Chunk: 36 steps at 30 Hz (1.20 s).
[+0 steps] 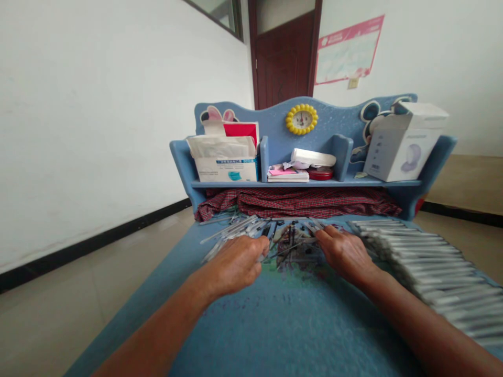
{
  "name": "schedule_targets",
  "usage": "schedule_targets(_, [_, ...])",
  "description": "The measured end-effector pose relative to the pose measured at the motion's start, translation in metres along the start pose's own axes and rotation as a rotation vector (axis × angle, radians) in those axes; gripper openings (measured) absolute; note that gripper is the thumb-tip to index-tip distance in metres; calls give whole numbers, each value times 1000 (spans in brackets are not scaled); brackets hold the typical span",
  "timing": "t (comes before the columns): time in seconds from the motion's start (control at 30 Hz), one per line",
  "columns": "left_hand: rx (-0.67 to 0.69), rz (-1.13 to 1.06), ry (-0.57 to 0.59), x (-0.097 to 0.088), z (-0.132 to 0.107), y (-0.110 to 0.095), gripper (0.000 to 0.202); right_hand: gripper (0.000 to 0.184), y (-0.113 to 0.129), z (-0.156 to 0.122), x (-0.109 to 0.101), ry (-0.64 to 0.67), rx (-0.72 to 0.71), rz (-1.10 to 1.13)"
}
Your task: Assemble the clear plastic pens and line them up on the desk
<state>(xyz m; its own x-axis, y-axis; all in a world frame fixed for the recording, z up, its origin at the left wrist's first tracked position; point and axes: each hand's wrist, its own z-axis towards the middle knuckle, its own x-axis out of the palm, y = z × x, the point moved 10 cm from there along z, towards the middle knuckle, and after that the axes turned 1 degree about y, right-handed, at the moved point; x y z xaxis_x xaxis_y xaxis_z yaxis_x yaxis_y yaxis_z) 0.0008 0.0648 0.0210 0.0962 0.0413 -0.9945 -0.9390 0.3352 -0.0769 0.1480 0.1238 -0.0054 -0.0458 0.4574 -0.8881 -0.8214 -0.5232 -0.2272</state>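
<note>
On the blue table my left hand [238, 262] is closed in a pinch, and the pale tip of what looks like a clear pen barrel [260, 258] pokes out by the thumb. Its fingers hide the rest. My right hand [343, 254] is closed too, fingertips down at a thin dark stick like a pen refill [296, 244]; blur hides the exact grip. Between and beyond the hands lie loose dark pen parts [288, 243]. Clear pen barrels [239, 228] are heaped behind my left hand. To the right, many whitish pens [428, 267] lie side by side in a stack.
A red checked cloth [294, 203] lies along the back of the blue table [275, 330]. Above it, a shelf [341, 184] holds a mask box [223, 165], papers [288, 176], a red round tin [320, 173] and a white box [401, 149]. A yellow-rimmed clock [302, 119] sits on the backboard.
</note>
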Motion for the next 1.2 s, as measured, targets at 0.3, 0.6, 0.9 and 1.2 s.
schedule_targets(0.3, [-4, -38, 15, -2, 0, -1, 14, 21, 16, -3, -11, -62, -116, 6])
schedule_targets(0.6, [34, -121, 90, -2, -2, -6, 14, 17, 22, -5, -12, -42, -173, 45])
schedule_targets(0.9, [35, -241, 153, 0, -1, -5, 10, 16, 19, -4, -7, -15, -160, 150])
schedule_targets(1.2, [12, -399, 106, 1, 4, -8, 11, 16, 39, -10, -22, -85, -274, 206])
